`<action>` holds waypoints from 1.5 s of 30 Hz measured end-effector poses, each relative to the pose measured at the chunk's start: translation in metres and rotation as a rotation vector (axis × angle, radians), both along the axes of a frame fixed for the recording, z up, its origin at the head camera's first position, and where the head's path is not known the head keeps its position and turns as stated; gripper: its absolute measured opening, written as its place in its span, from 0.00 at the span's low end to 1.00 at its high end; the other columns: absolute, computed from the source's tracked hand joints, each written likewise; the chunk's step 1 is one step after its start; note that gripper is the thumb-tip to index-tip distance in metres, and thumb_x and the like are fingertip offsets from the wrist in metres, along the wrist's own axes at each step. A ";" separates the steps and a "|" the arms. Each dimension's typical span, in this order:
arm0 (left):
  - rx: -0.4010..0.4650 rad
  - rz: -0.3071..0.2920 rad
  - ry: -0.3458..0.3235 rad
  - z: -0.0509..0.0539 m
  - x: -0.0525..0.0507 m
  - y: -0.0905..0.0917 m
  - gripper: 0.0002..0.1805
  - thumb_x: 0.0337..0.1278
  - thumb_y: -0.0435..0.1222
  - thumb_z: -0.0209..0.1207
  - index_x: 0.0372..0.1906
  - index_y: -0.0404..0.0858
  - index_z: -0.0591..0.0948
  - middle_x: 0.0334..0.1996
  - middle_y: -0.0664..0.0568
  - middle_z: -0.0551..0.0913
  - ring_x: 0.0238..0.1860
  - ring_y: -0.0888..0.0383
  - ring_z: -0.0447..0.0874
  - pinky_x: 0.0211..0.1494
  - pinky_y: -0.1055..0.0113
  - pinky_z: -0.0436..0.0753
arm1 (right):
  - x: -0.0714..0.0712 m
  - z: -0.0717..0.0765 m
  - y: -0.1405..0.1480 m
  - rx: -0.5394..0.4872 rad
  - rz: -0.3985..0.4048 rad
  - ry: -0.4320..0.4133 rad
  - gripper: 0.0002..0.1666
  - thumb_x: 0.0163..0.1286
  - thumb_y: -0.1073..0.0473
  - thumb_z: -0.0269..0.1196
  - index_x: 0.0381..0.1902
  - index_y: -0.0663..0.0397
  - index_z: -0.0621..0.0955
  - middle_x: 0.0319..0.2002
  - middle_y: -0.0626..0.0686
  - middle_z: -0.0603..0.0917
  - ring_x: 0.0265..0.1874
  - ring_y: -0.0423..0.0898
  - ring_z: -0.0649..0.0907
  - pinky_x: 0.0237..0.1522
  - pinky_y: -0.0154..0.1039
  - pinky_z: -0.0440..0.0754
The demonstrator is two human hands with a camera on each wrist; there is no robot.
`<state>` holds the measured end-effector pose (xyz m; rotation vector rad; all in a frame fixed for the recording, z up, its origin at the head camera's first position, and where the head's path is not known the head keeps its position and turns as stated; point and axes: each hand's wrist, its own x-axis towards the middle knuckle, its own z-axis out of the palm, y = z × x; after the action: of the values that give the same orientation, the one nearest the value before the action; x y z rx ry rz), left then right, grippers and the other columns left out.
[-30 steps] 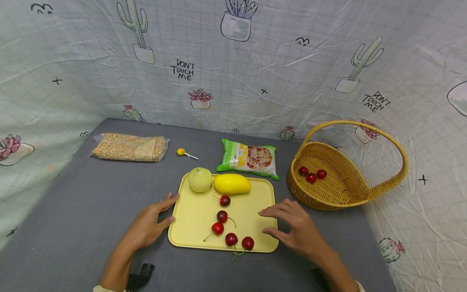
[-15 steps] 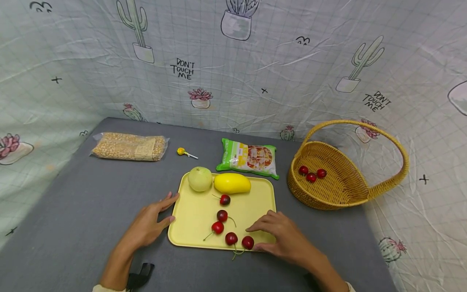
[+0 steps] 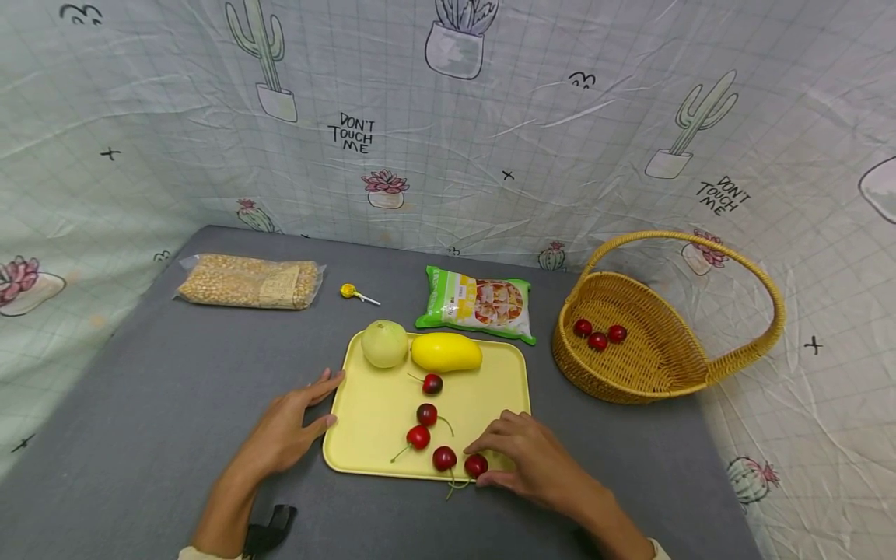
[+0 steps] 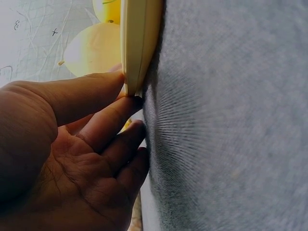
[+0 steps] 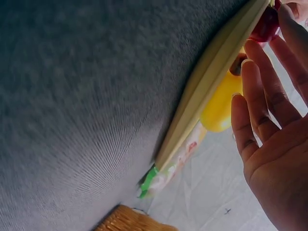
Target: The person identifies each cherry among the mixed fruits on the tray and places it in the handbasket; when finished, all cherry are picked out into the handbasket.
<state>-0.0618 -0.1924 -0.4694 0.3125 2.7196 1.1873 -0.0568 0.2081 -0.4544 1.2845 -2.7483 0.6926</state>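
A yellow tray holds several stemmed cherries, a pale green round fruit and a yellow mango-like fruit. My left hand touches the tray's left rim with thumb and fingers fairly straight; the left wrist view shows the fingertips against the tray's edge. At the tray's front right, my right hand has its thumb and index finger around a dark red cherry. In the right wrist view that cherry sits by the fingertips, and the other fingers are spread. Another cherry lies just left of it.
On the right stands a wicker basket with a tall handle and three cherries inside. Behind the tray lie a green-and-white food packet, a lollipop and a bag of corn kernels. A patterned cloth hangs behind the table.
My right hand has moved left and toward the front of the tray, and its thumb and index finger have closed in around the front right cherry. My left hand stays at the rim.
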 end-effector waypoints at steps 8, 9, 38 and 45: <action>0.000 -0.002 0.007 0.000 0.000 0.000 0.39 0.68 0.29 0.67 0.82 0.41 0.68 0.79 0.32 0.64 0.79 0.30 0.64 0.72 0.27 0.70 | 0.001 0.000 -0.001 0.033 -0.039 -0.017 0.17 0.59 0.43 0.81 0.46 0.33 0.91 0.40 0.35 0.87 0.40 0.33 0.79 0.44 0.34 0.81; -0.001 -0.001 0.007 0.000 0.000 0.000 0.39 0.68 0.29 0.67 0.82 0.41 0.68 0.79 0.32 0.64 0.79 0.30 0.64 0.72 0.27 0.70 | 0.001 0.000 -0.001 0.036 -0.044 -0.019 0.17 0.59 0.43 0.81 0.46 0.33 0.91 0.40 0.35 0.87 0.40 0.33 0.79 0.45 0.35 0.82; 0.006 -0.008 -0.004 0.000 0.000 0.000 0.39 0.69 0.30 0.66 0.82 0.42 0.68 0.80 0.32 0.64 0.79 0.30 0.63 0.72 0.26 0.70 | -0.013 0.019 0.018 -0.156 -0.239 0.173 0.24 0.55 0.58 0.84 0.51 0.44 0.91 0.43 0.42 0.86 0.38 0.36 0.76 0.41 0.34 0.76; 0.007 -0.004 -0.010 -0.001 0.001 -0.001 0.39 0.70 0.30 0.66 0.83 0.42 0.67 0.80 0.32 0.63 0.80 0.30 0.62 0.73 0.26 0.69 | -0.019 0.024 0.028 -0.217 -0.309 0.193 0.24 0.54 0.60 0.84 0.50 0.43 0.91 0.44 0.42 0.86 0.43 0.38 0.80 0.46 0.38 0.80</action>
<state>-0.0612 -0.1929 -0.4699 0.3122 2.7056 1.1948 -0.0757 0.2362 -0.4300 0.8144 -2.5497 0.7657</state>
